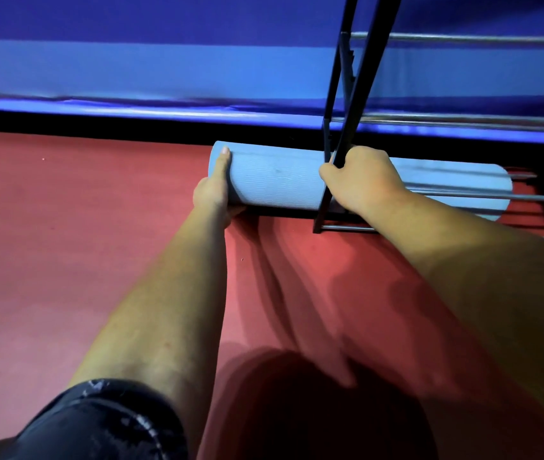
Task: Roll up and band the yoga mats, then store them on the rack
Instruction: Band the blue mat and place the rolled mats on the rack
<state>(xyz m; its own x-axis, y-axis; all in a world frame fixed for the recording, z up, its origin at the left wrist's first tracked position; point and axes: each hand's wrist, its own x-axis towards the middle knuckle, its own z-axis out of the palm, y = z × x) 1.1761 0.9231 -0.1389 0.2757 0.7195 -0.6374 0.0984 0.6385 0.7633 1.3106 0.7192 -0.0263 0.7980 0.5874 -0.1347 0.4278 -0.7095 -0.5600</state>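
The rolled yoga mat (274,180), pale blue with a fine ribbed texture, lies on its side low down at the foot of the rack (360,78). Its right-hand part sits inside the frame on the bottom tier, with a silver rod (529,198) crossing in front of it. Its left end pokes out past the black upright and hangs just over the red floor (65,260).

The person's left hand (214,190) grips that free end. The thumb (223,161) lies flat along the top of the roll and the rest of the fingers are tucked underneath, out of sight, so the hand is cupped round the end of the mat.

The right hand (363,177) sits on top of the roll right where the black upright comes down. Its fingers are curled over the far side. The upright runs in between thumb and knuckles and comes out again below the palm. From here I cannot tell whether that hand is clamped on the mat, on the post, or simply pressing down.

Both bare forearms reach forward from the bottom of the view, throwing several overlapping shadows on the floor. More silver rods (463,38) run off to the right higher up the rack. Behind everything is a long blue padded surface (131,68) with a black strip along its base. A dark patterned garment (98,419) shows at the lower left.
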